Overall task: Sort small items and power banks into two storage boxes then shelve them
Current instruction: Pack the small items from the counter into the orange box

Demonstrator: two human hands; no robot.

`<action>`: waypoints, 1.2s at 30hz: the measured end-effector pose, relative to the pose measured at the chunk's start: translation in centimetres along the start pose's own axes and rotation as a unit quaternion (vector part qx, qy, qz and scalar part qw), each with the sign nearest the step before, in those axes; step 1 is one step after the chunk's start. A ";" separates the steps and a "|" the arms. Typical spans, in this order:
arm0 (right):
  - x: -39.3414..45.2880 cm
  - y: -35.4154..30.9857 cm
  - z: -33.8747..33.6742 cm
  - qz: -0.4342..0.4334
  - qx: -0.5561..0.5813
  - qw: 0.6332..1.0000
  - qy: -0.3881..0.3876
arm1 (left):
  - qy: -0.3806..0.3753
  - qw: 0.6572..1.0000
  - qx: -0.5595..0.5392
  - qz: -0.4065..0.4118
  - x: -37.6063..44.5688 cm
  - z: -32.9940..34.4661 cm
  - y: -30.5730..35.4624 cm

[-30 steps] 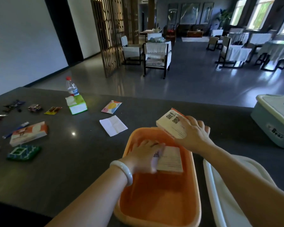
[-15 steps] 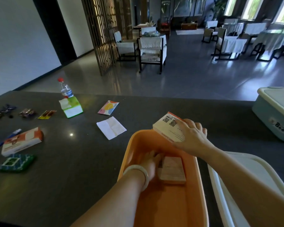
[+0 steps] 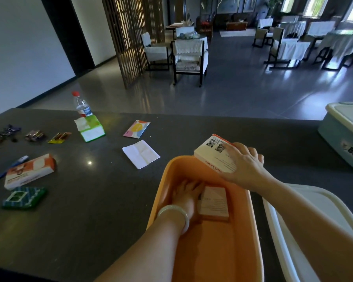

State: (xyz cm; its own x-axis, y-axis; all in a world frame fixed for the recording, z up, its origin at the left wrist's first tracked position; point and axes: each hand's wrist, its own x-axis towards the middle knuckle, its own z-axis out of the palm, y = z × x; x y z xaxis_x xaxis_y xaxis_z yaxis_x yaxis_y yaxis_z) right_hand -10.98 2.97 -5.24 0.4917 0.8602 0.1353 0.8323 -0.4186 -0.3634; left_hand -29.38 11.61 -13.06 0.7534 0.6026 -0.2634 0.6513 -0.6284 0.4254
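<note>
Orange storage box on dark worktop. Inside, left hand resting beside flat boxed power bank, fingers relaxed. Above far rim, right hand gripping 1 white carton: stiff, probably light, best held by long edges.

Daylight enters through the windows at upper right; the room is otherwise dim. The floor shows soft sheen. A small glare spot sits on the dark counter. Wide-angle distortion bends the edges. Focus is sharp throughout.
</note>
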 end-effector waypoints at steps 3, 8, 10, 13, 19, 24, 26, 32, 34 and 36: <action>-0.1 0.0 0.0 -0.001 0.001 1.000 0.003 | -0.008 1.000 0.013 0.012 -0.2 -0.2 0.0; -0.1 0.2 0.0 -0.001 0.002 1.000 0.000 | -0.031 0.999 0.034 0.018 -0.2 -0.5 0.2; 0.0 0.2 0.0 -0.001 -0.001 1.000 -0.003 | -0.039 0.999 0.034 0.018 -0.3 -0.6 0.3; 0.0 0.2 0.0 0.000 0.000 1.000 -0.006 | -0.029 0.999 0.017 0.005 -0.7 -0.5 0.4; -0.1 -0.1 -0.1 0.012 0.000 1.000 -0.009 | -0.032 0.991 0.129 0.026 -1.0 -2.9 2.2; -0.2 -0.3 -0.5 0.015 0.020 1.000 -0.014 | 0.141 0.979 0.092 0.117 -2.4 -7.7 2.7; -0.4 -0.5 -0.8 0.018 0.029 0.999 -0.018 | 0.233 0.965 0.021 0.122 -3.0 -9.2 1.3; -2.4 -1.4 -1.3 -0.026 0.051 0.997 -0.042 | 0.101 0.967 -0.223 -0.067 -3.0 -8.5 -2.4; -3.3 -1.6 -1.0 -0.057 0.053 0.995 -0.067 | 0.087 0.965 -0.233 -0.086 -2.9 -7.8 -2.6; -3.9 -1.9 -0.7 -0.088 0.048 0.991 -0.090 | 0.094 0.962 -0.238 -0.093 -2.5 -7.7 -2.8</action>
State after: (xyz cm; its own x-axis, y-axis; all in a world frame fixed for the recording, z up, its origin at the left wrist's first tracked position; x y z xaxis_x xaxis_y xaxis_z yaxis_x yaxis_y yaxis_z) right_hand -14.30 0.24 -4.37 0.2806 0.9590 0.0402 0.8682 -0.2358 -0.4367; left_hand -33.80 15.61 -6.93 0.5681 0.7899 -0.2309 0.6240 -0.2306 0.7467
